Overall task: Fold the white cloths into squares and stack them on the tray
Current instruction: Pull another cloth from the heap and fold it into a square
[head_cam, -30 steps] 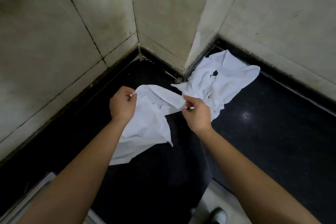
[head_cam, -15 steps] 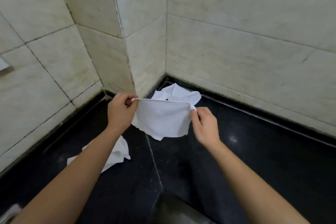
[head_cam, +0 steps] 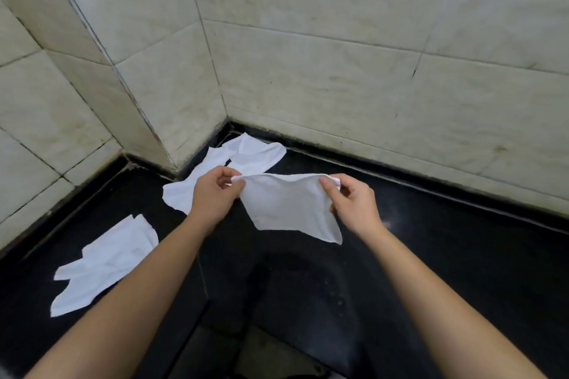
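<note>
Above the back corner of the worktop point(head_cam: 446, 255), the left hand point(head_cam: 212, 197) and right hand point(head_cam: 354, 203) each pinched a top corner of the hanging white cloth point(head_cam: 292, 209) — that edge, I judged, wanted pulling taut and level before the corners met.

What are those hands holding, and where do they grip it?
A white cloth, stretched between the two: the left hand pinches its upper left corner, the right hand its upper right corner. The rest hangs loose.
</note>
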A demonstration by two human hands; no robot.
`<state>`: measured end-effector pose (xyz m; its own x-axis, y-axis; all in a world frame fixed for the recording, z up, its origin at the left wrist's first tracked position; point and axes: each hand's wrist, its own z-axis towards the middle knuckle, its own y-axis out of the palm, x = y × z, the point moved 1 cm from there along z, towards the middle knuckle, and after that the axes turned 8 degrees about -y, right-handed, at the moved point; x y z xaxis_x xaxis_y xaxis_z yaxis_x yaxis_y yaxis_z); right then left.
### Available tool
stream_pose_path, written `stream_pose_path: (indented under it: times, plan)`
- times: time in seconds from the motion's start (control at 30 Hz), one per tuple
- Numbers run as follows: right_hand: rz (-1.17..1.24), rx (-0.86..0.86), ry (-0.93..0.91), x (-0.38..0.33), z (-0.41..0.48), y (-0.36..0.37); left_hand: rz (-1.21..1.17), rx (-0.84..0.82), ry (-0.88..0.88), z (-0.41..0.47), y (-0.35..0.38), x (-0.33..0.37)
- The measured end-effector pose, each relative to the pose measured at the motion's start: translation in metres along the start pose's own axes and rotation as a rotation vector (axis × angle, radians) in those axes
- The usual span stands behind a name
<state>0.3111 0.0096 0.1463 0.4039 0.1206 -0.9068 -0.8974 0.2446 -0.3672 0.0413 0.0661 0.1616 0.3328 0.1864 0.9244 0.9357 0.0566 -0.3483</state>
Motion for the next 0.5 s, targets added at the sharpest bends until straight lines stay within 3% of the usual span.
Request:
stream_pose_path:
  times: [0.23,0.33,0.5]
  plan:
    - [-0.009,0.077,0.099,0.029,-0.013,-0.029,0.003,-0.041,-0.092,-0.008,0.035,-0.012]
    - [0.068,0.13,0.145,0.03,-0.011,-0.033,0.069,-0.044,-0.025,0.0,0.042,-0.005]
    - [0.001,0.19,0.141,0.03,-0.021,-0.027,0.147,-0.007,0.102,0.002,0.041,-0.003]
